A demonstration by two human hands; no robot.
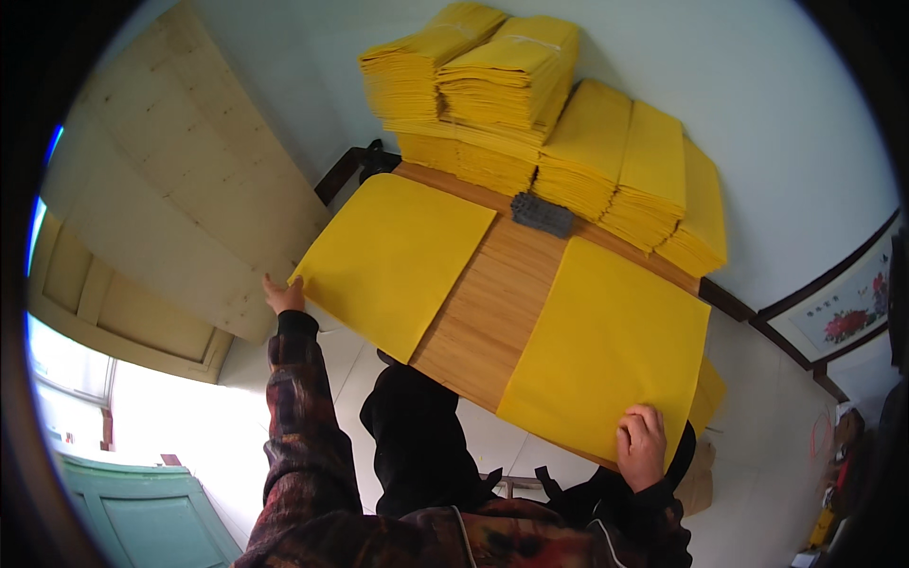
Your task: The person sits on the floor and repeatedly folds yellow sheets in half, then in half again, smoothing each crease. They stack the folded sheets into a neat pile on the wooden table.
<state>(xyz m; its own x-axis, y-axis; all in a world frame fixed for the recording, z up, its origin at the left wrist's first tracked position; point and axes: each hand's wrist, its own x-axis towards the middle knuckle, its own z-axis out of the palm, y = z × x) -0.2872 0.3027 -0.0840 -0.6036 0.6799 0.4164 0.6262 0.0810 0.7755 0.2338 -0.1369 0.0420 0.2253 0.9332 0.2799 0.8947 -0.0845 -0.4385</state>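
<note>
Two flat yellow sheets, felt-like or paper-like, lie side by side on a wooden table, with a strip of bare wood between them. At the outer edge of the left yellow sheet (pixel 398 256) is my left hand (pixel 284 294), its fingers apart and its thumb against the edge. My right hand (pixel 641 445) rests on the near right part of the right yellow sheet (pixel 606 341). Its fingers are curled in, and their tips are partly hidden, so I cannot make out what they hold, if anything.
Tied stacks of folded yellow sheets (pixel 511 80) line the table's far side against the wall. A dark grey knitted bundle (pixel 542 215) lies before them on the wooden table (pixel 483 308). Pale boards (pixel 180 161) lean at the left; a framed flower picture (pixel 843 308) stands at the right.
</note>
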